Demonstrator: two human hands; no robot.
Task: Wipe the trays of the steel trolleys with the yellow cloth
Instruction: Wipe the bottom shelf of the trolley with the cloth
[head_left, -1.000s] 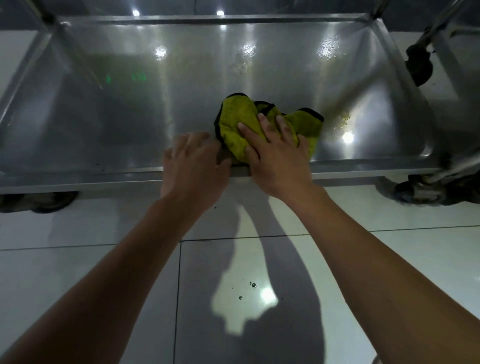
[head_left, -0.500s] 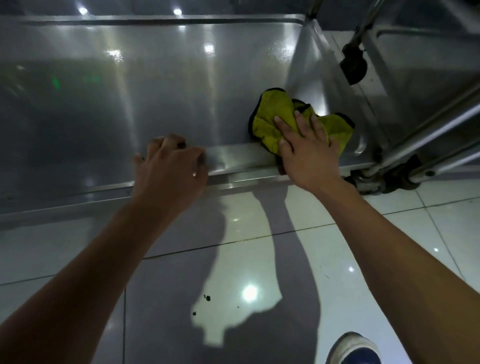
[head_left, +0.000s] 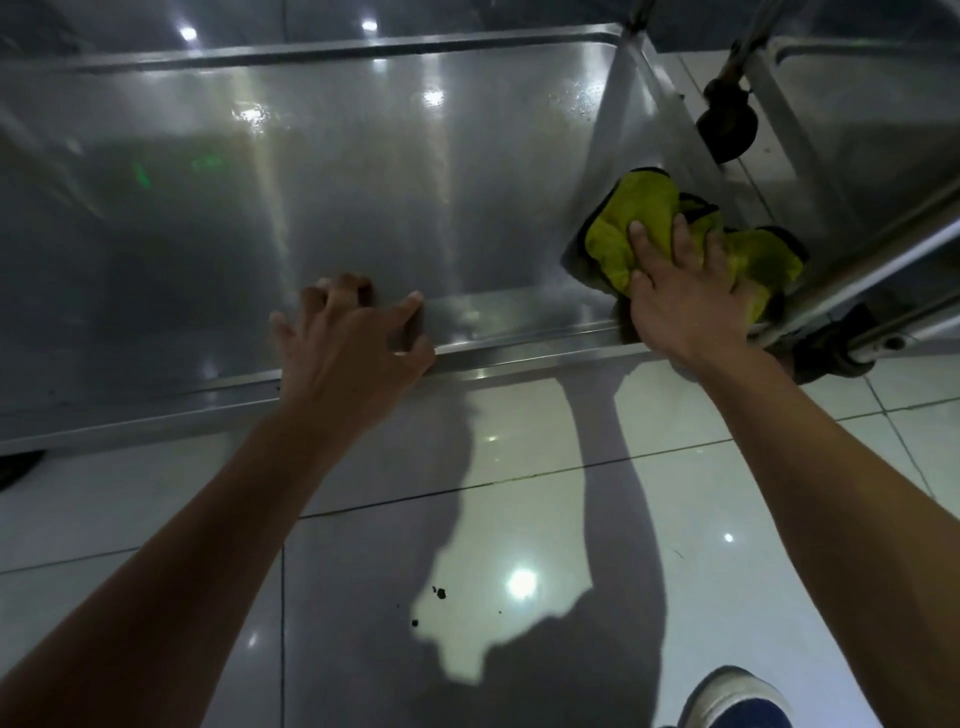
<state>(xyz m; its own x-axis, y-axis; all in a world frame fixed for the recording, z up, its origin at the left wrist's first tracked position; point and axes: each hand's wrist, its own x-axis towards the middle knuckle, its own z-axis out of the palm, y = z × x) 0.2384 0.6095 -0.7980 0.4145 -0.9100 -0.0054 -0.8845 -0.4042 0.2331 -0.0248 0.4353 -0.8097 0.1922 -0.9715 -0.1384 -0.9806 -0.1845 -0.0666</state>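
Our right hand (head_left: 685, 306) presses flat-fingered on the yellow cloth (head_left: 649, 228), bunched beneath and beyond our fingers in the tray's (head_left: 363, 182) near right corner. Our left hand (head_left: 348, 353) curls over the tray's near rim.

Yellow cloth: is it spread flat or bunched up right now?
Bunched up. The yellow cloth lies in crumpled folds in the steel tray's near right corner, with the right hand pressing straight fingers on top.
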